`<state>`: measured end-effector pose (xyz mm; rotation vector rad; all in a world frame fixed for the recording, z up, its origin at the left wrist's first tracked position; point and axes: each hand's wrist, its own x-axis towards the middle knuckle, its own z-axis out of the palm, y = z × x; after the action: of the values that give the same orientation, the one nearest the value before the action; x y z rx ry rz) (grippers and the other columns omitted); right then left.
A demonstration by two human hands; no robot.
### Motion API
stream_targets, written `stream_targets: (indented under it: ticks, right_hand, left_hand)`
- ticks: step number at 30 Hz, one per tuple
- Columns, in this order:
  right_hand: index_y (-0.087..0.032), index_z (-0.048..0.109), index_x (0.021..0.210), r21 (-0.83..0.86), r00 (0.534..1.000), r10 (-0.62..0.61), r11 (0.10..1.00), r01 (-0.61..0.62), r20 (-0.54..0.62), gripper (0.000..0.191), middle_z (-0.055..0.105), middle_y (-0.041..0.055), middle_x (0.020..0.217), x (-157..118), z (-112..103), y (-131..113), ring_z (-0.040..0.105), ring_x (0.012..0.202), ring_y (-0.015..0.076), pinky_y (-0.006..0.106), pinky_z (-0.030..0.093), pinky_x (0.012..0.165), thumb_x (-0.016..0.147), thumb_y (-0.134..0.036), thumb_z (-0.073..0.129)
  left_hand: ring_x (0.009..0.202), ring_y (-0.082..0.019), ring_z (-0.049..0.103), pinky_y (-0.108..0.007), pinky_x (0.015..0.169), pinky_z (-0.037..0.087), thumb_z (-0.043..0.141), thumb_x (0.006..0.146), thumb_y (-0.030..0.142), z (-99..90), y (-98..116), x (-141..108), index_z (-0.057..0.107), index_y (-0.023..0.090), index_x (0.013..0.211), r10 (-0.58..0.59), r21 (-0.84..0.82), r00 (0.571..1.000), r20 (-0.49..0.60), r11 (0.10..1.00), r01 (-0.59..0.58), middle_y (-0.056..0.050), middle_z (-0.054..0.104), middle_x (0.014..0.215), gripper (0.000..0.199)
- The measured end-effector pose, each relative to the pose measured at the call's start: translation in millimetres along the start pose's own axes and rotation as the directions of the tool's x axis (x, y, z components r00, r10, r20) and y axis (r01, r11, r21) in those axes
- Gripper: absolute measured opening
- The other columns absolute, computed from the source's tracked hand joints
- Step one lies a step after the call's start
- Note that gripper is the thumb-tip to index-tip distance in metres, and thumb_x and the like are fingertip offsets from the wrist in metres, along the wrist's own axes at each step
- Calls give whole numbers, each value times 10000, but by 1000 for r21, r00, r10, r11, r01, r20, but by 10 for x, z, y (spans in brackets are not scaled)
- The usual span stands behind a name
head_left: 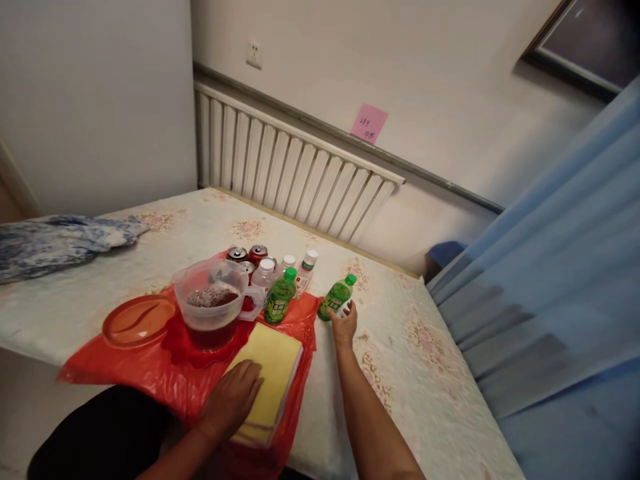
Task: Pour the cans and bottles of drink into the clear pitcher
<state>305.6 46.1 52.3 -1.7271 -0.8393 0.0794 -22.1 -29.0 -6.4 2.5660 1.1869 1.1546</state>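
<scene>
My right hand (344, 324) grips a green-capped bottle (338, 293) with a green label, which tilts a little at the right edge of the red plastic sheet (145, 363). My left hand (233, 395) lies flat on a yellow, flat rectangular stack (270, 353), its fingers stretched out. Another green bottle (280, 300) stands between the stack and several clear bottles. To the left is a clear plastic jug (200, 320) with a handle, partly filled with a foamy dark drink. Beside it lies an orange-red round lid (139, 320).
Behind the jug stand several drink cans (258, 253) and clear bottles with white caps (310, 259). A floral cloth (420, 347) covers the bed-like surface. Blue-and-white fabric (60, 243) lies at the left. A radiator (290, 160) runs along the wall, and a blue curtain (540, 267) hangs at the right.
</scene>
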Motion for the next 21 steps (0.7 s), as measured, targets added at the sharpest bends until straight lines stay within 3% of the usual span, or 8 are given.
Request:
stream_targets:
  ticks: [7, 11, 17, 21]
  right_hand:
    - [-190, 632, 998, 9, 999, 13, 1000, -14, 41, 521, 748, 71, 901, 216, 226, -165, 697, 791, 248, 332, 538, 715, 586, -489, 741]
    - [-202, 639, 948, -2, 1000, 15, 1000, -15, 27, 467, 750, 71, 875, 126, 195, -285, 691, 786, 253, 335, 534, 717, 582, -474, 740]
    - [-166, 670, 1029, 35, 987, -75, 997, 70, 144, 508, 760, 83, 927, -253, -201, -548, 707, 799, 253, 345, 557, 751, 590, -404, 767]
    - [-176, 670, 1148, 109, 907, -209, 977, 181, 365, 561, 768, 78, 1032, -572, -564, -766, 718, 897, 262, 368, 574, 834, 629, -363, 773]
  left_hand:
    - [966, -228, 709, -371, 857, 593, 448, 1026, 324, -4, 2, 3, 642, 231, 1075, -3, 35, 1000, 14, 999, 3, -57, 730, 1020, 220]
    - [963, -230, 709, -374, 858, 593, 428, 1029, 318, -34, 13, 12, 644, 225, 1065, -4, 26, 1000, 23, 1000, 3, -65, 728, 1022, 237]
    - [921, -231, 704, -389, 851, 588, 440, 1002, 296, -68, 25, 112, 655, 218, 1042, -113, -121, 985, 131, 984, 129, -67, 709, 979, 232]
    - [966, -239, 700, -390, 858, 586, 453, 969, 291, -191, 216, 407, 633, 188, 1106, -199, -289, 973, 113, 931, 224, -96, 704, 1028, 248]
